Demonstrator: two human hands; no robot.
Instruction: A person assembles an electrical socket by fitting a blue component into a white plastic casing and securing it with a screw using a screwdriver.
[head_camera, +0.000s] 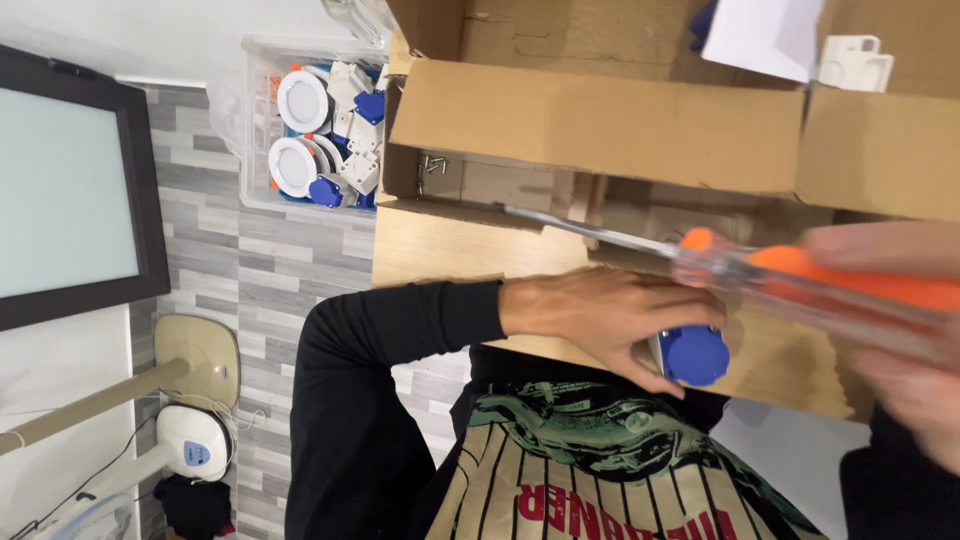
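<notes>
A small white fitting with a blue cap (693, 354) is clasped in the left hand (610, 320), whose fingers are curled closed around it just above the striped shirt front (600, 480), so that only the blue end is seen. An orange-handled screwdriver (800, 285) is gripped by the right hand (900, 330), which is blurred but wrapped shut around the handle. The long axis of the tool runs almost level across the view, slightly tilted, with the steel tip (500, 207) pointed left toward the open cardboard box (600, 125). Because the shaft passes close over the left knuckles, a slip could be judged likely to jab the fingers, and the small fitting could be dropped if the clasp were loosened. Farther off, a clear bin of white and blue fittings (320, 130) is set on the grey plank floor (200, 260).
</notes>
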